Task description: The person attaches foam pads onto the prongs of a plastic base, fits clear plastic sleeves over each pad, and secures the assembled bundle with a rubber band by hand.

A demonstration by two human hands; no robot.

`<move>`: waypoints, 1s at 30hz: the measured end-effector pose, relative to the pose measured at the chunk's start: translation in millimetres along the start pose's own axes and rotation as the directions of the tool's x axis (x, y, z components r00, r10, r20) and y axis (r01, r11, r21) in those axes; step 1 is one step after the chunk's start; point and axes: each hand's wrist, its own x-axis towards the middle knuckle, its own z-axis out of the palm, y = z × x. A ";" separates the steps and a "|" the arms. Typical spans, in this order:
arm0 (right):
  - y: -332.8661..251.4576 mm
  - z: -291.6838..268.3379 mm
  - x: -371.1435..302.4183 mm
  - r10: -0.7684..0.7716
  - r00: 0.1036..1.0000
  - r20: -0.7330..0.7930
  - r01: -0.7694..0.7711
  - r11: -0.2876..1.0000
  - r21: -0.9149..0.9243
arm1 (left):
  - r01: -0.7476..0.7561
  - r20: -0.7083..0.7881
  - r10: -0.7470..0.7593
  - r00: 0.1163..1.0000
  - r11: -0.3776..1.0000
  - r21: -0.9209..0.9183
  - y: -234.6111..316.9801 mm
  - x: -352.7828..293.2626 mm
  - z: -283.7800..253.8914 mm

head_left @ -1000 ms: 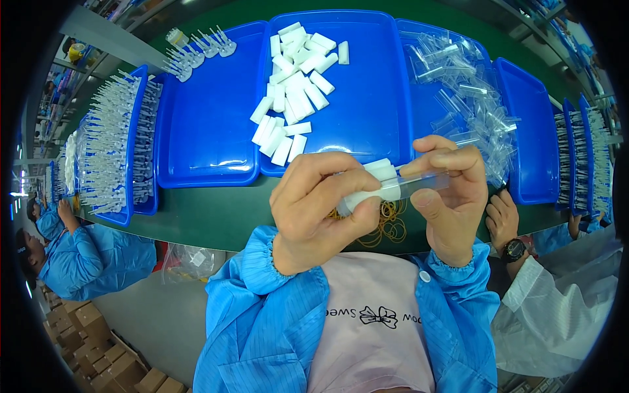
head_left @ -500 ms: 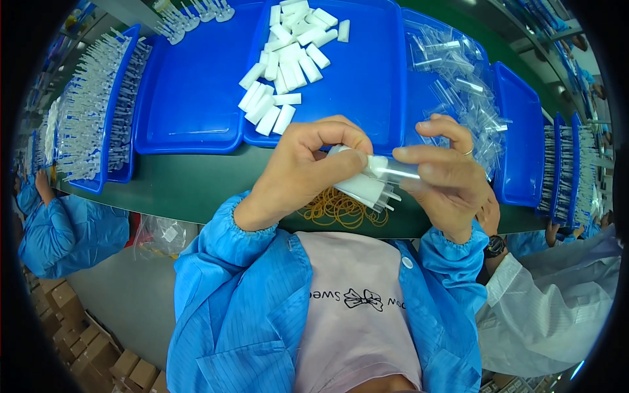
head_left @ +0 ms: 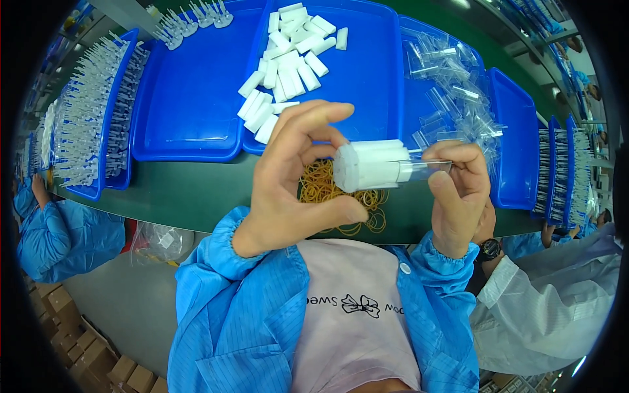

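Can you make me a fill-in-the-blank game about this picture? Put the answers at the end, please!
1. The right hand, not the ____ hand, pinches the clear plastic piece.
2. The white blocks lie in a tray coloured ____.
3. The heap of clear pieces lies to the ____ of the white blocks.
4. The thin yellowish loops lie on a table coloured ____.

Missing words: left; blue; right; green.

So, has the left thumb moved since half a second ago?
Yes, downward in the picture: judged against the pile of rubber bands, the left thumb went from above it to across its lower part.
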 end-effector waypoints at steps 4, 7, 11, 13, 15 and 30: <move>2.2 0.8 -2.8 -0.012 0.999 -0.052 0.018 0.994 0.107 | 0.075 0.067 -0.070 0.995 0.995 -0.068 -8.0 -5.3 -9.0; 9.3 -5.1 -6.4 -0.036 0.997 -0.071 0.042 0.996 0.081 | 0.087 0.040 -0.086 0.995 0.996 -0.020 -8.6 -7.1 -5.6; 10.0 -0.1 -15.1 -0.067 0.988 -0.142 0.071 0.997 0.022 | -0.006 0.033 0.000 0.999 0.980 0.197 -4.5 -6.8 -1.3; 7.1 2.0 -17.8 -0.079 0.992 -0.098 0.083 0.996 0.036 | -0.069 0.052 0.055 0.997 0.948 0.311 -3.0 -8.5 0.4; 4.5 7.2 -20.5 -0.081 0.991 -0.103 0.086 0.995 0.046 | -0.020 0.072 0.001 0.997 0.966 0.259 -3.4 -12.4 4.1; 0.6 9.8 -23.9 -0.231 0.970 -0.076 0.224 0.970 -0.097 | -0.108 0.096 0.084 0.992 0.950 0.293 -8.8 -10.9 5.9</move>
